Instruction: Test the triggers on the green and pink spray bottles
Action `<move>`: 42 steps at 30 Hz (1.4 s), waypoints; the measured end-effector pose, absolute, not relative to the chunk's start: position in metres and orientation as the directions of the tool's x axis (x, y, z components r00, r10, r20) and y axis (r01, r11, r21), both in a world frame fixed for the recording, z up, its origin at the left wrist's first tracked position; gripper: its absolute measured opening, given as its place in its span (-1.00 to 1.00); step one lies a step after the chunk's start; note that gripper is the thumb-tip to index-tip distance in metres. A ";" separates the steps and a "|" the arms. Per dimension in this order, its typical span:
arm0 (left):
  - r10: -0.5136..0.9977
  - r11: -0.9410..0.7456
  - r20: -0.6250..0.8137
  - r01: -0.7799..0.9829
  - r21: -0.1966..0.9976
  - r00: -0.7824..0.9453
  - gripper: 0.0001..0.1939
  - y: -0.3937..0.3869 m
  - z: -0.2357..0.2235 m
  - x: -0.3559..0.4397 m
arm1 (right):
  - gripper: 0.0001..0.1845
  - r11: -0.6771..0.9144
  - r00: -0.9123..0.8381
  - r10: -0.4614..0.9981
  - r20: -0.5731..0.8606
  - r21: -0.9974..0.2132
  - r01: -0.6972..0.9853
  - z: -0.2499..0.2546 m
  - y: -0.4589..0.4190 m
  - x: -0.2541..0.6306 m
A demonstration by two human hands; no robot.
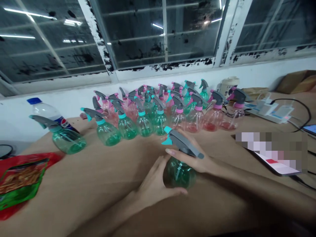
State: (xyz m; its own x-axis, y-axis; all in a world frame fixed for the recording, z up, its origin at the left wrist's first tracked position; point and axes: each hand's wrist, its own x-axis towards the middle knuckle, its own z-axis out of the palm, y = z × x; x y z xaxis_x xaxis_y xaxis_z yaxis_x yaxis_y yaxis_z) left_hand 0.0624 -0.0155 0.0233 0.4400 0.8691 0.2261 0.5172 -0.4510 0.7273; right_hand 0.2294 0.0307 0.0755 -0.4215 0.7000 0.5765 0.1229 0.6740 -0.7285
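Observation:
In the head view a green spray bottle [181,176] with a grey and turquoise trigger head stands upright in front of me. My left hand [154,181] is curved around the bottle's body from the left, thumb across its near side. Around its neck, just under the spray head, my right hand [197,156] is closed, its far fingers partly hidden behind the head. Beyond my hands, several more spray bottles are crowded together, green ones [128,128] with turquoise collars and pink ones [195,120] with pink collars. One green spray bottle [69,141] sits apart at the left.
A Pepsi bottle [46,110] is behind the left spray bottle, and a red snack bag [22,177] lies at the left edge. On the right are a phone [278,161], a power strip [271,113] with cables and a paper cup [229,86]. A windowed wall borders the back.

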 end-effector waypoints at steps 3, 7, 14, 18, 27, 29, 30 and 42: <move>0.859 -0.472 0.228 0.537 0.699 0.458 -0.16 -0.014 0.018 0.047 | -0.83 0.651 -0.452 0.698 0.556 -0.755 0.077 0.074 0.033 0.227; 0.937 -0.345 0.204 0.676 0.651 0.282 -0.52 -0.001 0.010 0.034 | -0.82 0.639 -0.445 0.694 0.566 -0.769 0.017 0.069 0.042 0.226; 0.903 -0.391 0.294 0.881 0.266 0.312 -0.56 0.027 -0.005 0.020 | -0.86 0.684 -0.416 0.698 0.583 -0.714 0.146 0.069 0.062 0.228; 0.888 -0.404 0.303 0.902 0.152 0.346 -0.52 0.027 -0.009 0.015 | -0.83 0.663 -0.436 0.706 0.558 -0.737 0.131 0.066 0.064 0.230; 0.883 -0.412 0.300 0.902 0.130 0.361 -0.53 0.024 -0.007 0.017 | -0.92 0.666 -0.438 0.700 0.564 -0.736 0.117 0.065 0.064 0.229; 0.883 -0.415 0.299 0.901 0.131 0.363 -0.53 0.025 -0.007 0.017 | -0.89 0.664 -0.445 0.699 0.560 -0.739 0.113 0.066 0.065 0.229; 0.882 -0.415 0.298 0.900 0.131 0.364 -0.53 0.025 -0.007 0.017 | -0.88 0.663 -0.452 0.698 0.555 -0.739 0.117 0.068 0.065 0.228; 0.883 -0.418 0.285 0.901 0.116 0.373 -0.54 0.025 -0.007 0.017 | -0.84 0.638 -0.429 0.726 0.538 -0.759 0.127 0.065 0.062 0.231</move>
State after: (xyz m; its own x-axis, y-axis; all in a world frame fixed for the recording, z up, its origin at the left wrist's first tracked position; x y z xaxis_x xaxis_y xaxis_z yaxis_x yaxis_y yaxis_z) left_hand 0.0168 0.0251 -0.0068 0.3732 0.8829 0.2851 0.9010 -0.4181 0.1155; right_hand 0.2308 0.0618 0.0647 -0.4289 0.7256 0.5381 0.1274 0.6383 -0.7592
